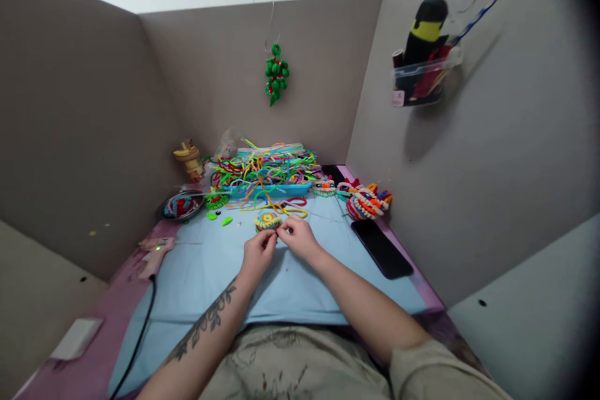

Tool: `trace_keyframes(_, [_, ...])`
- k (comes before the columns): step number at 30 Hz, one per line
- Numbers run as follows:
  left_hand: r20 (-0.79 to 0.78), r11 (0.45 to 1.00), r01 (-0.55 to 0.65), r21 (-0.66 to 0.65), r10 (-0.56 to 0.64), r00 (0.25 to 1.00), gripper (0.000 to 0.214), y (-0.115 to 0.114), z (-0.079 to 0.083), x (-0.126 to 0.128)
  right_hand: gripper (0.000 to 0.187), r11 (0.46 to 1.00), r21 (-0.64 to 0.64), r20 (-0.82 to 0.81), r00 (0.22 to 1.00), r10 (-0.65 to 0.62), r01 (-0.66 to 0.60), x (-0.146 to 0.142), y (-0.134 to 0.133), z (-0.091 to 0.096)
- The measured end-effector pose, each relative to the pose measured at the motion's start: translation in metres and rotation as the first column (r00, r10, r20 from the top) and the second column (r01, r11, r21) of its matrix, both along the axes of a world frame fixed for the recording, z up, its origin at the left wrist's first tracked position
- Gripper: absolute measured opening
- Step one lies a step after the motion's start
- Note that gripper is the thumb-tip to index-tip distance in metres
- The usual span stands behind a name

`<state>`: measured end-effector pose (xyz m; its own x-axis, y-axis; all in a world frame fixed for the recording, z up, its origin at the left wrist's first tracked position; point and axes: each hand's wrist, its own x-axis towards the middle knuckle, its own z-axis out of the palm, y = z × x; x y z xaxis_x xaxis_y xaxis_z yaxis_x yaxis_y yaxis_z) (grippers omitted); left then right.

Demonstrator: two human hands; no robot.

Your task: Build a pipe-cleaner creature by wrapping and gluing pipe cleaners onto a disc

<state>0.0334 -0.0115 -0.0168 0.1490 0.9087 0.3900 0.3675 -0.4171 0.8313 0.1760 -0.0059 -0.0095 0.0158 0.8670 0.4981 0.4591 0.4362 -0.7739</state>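
A small round piece of coiled yellow pipe cleaner (267,220), with other colours under its rim, sits just beyond my fingertips over the blue table cover. My left hand (259,253) is closed in a pinch at its near edge. From the right, my right hand (299,237) pinches at the same edge, thumb and forefinger together. The fingertips of both hands almost meet there, and the exact spot they grip is too small to make out. Loose yellow and red pipe cleaners (296,211) lie just behind the right hand.
A blue tray (276,190) heaped with pipe cleaners stands at the back. To the left are a pink glue gun (158,256), a dark bowl (182,206) and green leaf-shaped bits (227,220). A phone (382,249) and colourful coiled pieces (368,203) lie right. Grey panels surround the table.
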Motion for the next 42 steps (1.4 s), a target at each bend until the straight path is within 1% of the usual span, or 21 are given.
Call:
trace_keyframes(2, [-0.030, 1.000, -0.004, -0.007, 0.004, 1.000, 0.018, 0.000, -0.001, 0.000, 0.014, 1.000, 0.004, 0.019, 1.000, 0.008, -0.008, 0.000, 0.000, -0.001])
trace_keyframes(7, [-0.115, 0.999, -0.025, 0.038, 0.029, 0.993, 0.018, 0.001, -0.005, -0.001, 0.014, 0.999, -0.020, 0.048, 0.998, 0.035, -0.034, 0.000, 0.001, -0.003])
trace_keyframes(10, [-0.146, 0.999, -0.021, 0.039, 0.026, 0.989, 0.018, 0.002, -0.007, -0.001, 0.014, 0.999, -0.034, 0.062, 0.997, 0.036, -0.034, 0.000, 0.002, -0.003])
trace_keyframes(16, [-0.148, 0.998, 0.015, 0.063, -0.005, 0.989, 0.018, 0.002, -0.007, -0.001, 0.015, 0.996, -0.061, 0.089, 0.993, 0.072, -0.067, 0.004, 0.007, -0.005])
trace_keyframes(19, [-0.131, 0.999, 0.035, 0.035, -0.030, 0.991, 0.019, 0.003, -0.007, -0.002, 0.014, 0.994, -0.090, 0.074, 0.994, 0.076, -0.070, 0.006, 0.008, -0.004])
trace_keyframes(22, [-0.076, 0.999, 0.053, -0.004, -0.053, 0.996, 0.019, 0.005, -0.006, -0.003, 0.013, 0.991, -0.120, 0.022, 0.998, 0.056, -0.053, 0.007, 0.009, 0.000])
trace_keyframes(24, [-0.040, 0.998, 0.064, 0.023, -0.063, 0.997, 0.017, 0.007, -0.005, -0.004, 0.012, 0.986, -0.154, -0.034, 0.998, 0.058, -0.063, 0.008, 0.009, 0.001])
trace_keyframes(28, [-0.013, 0.991, 0.079, 0.108, -0.078, 0.997, 0.012, 0.009, -0.002, -0.006, 0.015, 0.950, -0.258, -0.217, 0.969, 0.119, -0.174, 0.008, 0.008, 0.003])
trace_keyframes(31, [-0.043, 0.984, 0.071, 0.166, -0.065, 0.997, 0.012, 0.008, -0.002, -0.007, 0.016, 0.912, -0.313, -0.357, 0.923, 0.145, -0.265, 0.007, 0.005, 0.005])
trace_keyframes(34, [-0.066, 0.972, 0.051, 0.230, -0.036, 0.997, 0.008, 0.005, -0.002, -0.007, 0.017, 0.876, -0.355, -0.443, 0.884, 0.151, -0.327, 0.005, 0.002, 0.007])
trace_keyframes(37, [-0.087, 0.960, 0.039, 0.279, -0.015, 0.996, 0.007, 0.004, -0.003, -0.007, 0.020, 0.864, -0.365, -0.490, 0.860, 0.140, -0.348, 0.001, 0.000, 0.008])
trace_keyframes(42, [-0.088, 0.940, 0.002, 0.341, 0.030, 0.996, 0.010, 0.003, -0.004, -0.008, 0.023, 0.870, -0.347, -0.537, 0.835, 0.121, -0.350, -0.004, 0.001, 0.004])
